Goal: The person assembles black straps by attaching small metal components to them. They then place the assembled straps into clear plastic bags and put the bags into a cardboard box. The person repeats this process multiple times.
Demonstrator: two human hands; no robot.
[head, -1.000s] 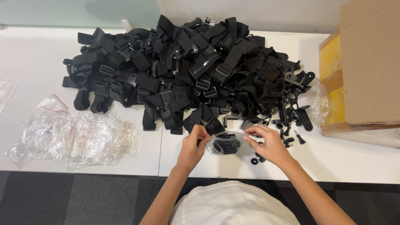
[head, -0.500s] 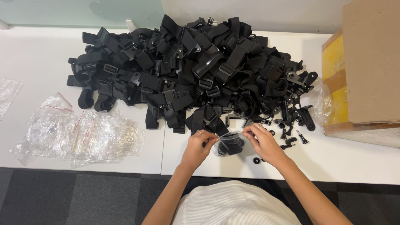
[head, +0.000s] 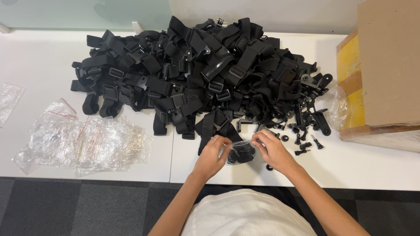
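Observation:
My left hand [head: 211, 156] and my right hand [head: 273, 149] both pinch a small clear plastic bag [head: 241, 152] with black parts inside, held just above the white table [head: 372, 166] near its front edge. Right behind the bag spreads a big heap of black straps and buckles [head: 197, 78]. Several small black screws and mounts [head: 306, 131] lie to the right of my right hand.
A pile of clear plastic bags [head: 83, 142] lies at the left, with another bag [head: 8, 98] at the left edge. An open cardboard box [head: 385, 70] stands at the right. Dark carpet floor [head: 87, 205] runs below the table edge.
Both hands stay on the small bag and have drawn slightly closer together over it. The camera view has shifted a little.

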